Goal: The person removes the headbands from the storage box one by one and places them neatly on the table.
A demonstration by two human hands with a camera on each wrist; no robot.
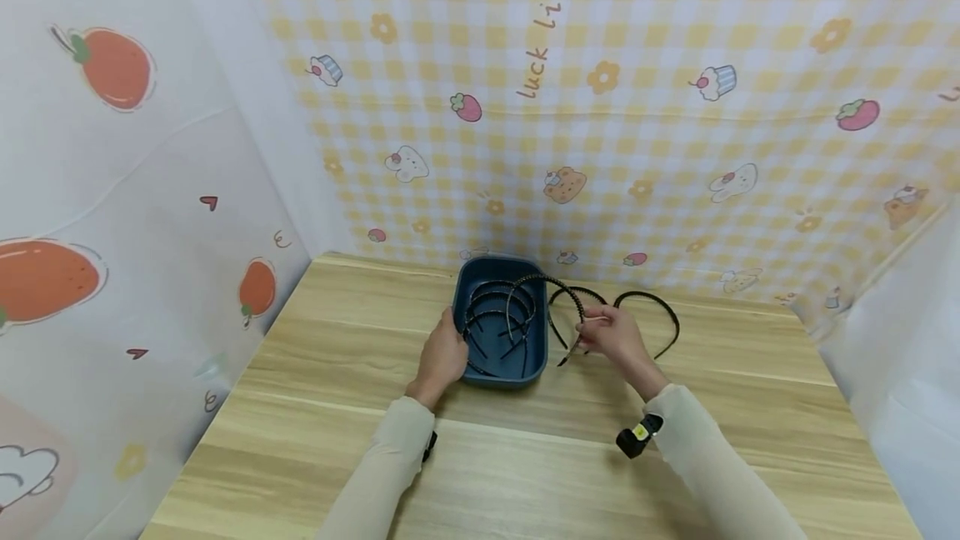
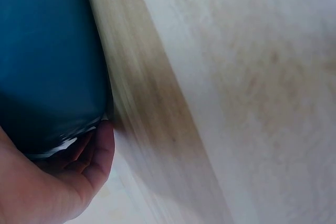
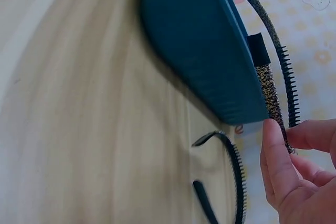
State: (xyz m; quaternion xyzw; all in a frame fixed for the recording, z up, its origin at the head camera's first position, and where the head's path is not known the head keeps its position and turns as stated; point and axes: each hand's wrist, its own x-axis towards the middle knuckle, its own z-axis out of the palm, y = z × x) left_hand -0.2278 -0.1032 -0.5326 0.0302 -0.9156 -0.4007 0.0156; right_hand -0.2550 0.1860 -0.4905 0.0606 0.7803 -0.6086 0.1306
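A dark blue plastic bin (image 1: 501, 382) stands on the table with several dark headbands (image 1: 495, 312) inside. My left hand (image 1: 442, 354) grips the bin's left side; in the left wrist view its fingers (image 2: 104, 148) curl at the edge of the bin. My right hand (image 1: 617, 340) pinches a black headband with gold speckles (image 1: 546, 277) near one end. This headband is raised and arches over the bin's right rim. Its toothed inner side and dark tip show in the right wrist view, between thumb and fingers (image 3: 278, 156).
Two more headbands lie right of the bin: one (image 1: 557, 332) partly behind my right hand, another (image 1: 669, 307) farther right. A yellow checked cloth (image 1: 645, 148) hangs behind the wooden table (image 1: 525, 473), and white cloth (image 1: 180, 148) hangs at the left.
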